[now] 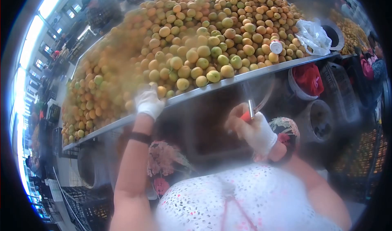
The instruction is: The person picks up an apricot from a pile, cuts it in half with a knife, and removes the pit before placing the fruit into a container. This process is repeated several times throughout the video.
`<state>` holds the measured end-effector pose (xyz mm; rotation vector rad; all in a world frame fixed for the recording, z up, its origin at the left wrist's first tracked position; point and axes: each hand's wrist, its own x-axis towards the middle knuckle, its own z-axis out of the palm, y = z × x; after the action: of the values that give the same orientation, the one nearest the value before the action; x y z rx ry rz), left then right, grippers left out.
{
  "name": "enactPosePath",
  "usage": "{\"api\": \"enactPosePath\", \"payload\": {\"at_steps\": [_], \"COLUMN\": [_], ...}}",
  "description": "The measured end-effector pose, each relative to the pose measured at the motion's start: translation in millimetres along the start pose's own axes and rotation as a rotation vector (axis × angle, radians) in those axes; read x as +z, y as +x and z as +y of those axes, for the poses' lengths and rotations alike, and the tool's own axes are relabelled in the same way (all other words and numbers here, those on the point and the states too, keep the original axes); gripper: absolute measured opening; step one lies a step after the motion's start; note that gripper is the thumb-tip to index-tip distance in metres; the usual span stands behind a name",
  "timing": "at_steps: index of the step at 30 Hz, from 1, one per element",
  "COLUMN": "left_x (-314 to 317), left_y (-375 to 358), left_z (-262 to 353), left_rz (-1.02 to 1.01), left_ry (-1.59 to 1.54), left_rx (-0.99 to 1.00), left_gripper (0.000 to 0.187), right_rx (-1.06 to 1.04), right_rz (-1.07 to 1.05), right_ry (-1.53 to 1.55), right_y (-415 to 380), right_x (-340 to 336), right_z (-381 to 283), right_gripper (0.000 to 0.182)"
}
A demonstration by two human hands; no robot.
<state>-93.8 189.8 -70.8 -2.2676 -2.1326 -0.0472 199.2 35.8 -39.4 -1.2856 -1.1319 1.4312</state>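
Observation:
My left hand (149, 102), in a white glove with bare fingertips, reaches over the metal rim (228, 82) of a wide table into a heap of apricots (192, 56). An apricot (161, 92) lies right beside its fingers, which are blurred and partly hidden. Below the rim, in front of my body, my right hand (255, 129) is closed round a small red-handled tool (246, 116) with a shiny metal end (251, 107) pointing up. That hand wears a similar white glove, its fingers smeared by motion.
On the heap's right lie a white-lidded container (276, 47) and a clear plastic bag (313, 38). Beneath the rim stand a bucket with red cloth (307, 80), another bucket (318, 120) and a dark crate (339, 90). A person (100, 14) is across the table at left.

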Motion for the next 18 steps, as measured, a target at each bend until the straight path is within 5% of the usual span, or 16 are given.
{"api": "enactPosePath", "payload": {"at_steps": [4,7,10,13,14,18], "left_x": [-9,-3,18,9,25,15], "left_y": [25,48,87,100,108,114], "left_z": [2,-11,1,39,38,34], "left_rz": [-0.122,0.156,0.297,0.146,0.333,0.137], "left_ry": [0.055,-0.381,-0.562,-0.392,-0.251,-0.491], "left_rx": [0.010,0.204,0.193,0.124,0.281,0.242], "left_gripper": [0.049,0.052,0.054,0.053,0.053,0.055], "right_rx": [0.026,0.011,-0.002,0.041,0.048,0.081], "right_rz": [0.017,0.028,0.025,0.022,0.015,0.034], "right_ry": [-0.006,0.038,0.062,0.039,0.042,0.039], "right_y": [12,20,28,34,36,41], "right_x": [-13,-14,-10,-9,-10,-17], "right_z": [11,22,20,20,20,21], "right_gripper": [0.019,0.020,0.020,0.019,0.019,0.018]}}
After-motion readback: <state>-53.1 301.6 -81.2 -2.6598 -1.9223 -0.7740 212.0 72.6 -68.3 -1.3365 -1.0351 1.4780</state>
